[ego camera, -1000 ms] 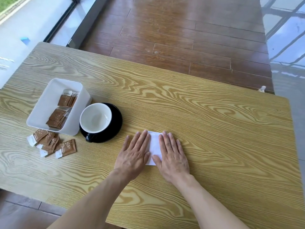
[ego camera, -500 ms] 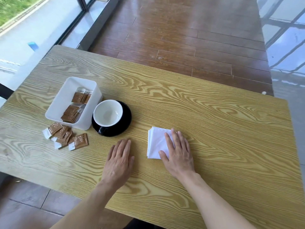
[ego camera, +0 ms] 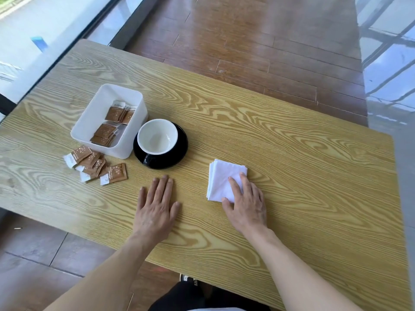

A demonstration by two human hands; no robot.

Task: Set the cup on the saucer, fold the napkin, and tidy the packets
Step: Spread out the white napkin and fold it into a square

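Observation:
A white-lined cup (ego camera: pixel 157 136) stands upright on the black saucer (ego camera: pixel 182 151), left of centre. The white napkin (ego camera: pixel 221 177) lies folded into a small square on the wooden table (ego camera: pixel 292 171). My right hand (ego camera: pixel 246 202) rests flat on the napkin's near right corner, fingers spread. My left hand (ego camera: pixel 157 206) lies flat and open on the bare wood, in front of the saucer and apart from it. Several brown packets (ego camera: pixel 95 162) lie loose beside the white tray (ego camera: pixel 96 108). More brown packets (ego camera: pixel 112 124) sit inside the tray.
The tray touches the saucer's left side. The table's near edge runs just under my forearms; beyond the far edge is a brown plank floor (ego camera: pixel 258 41). A glass wall (ego camera: pixel 45 30) lines the left side.
My left hand has slid off the napkin to the left and now lies on the bare table. My right hand stays on the folded napkin. The camera has shifted, so everything sits further right.

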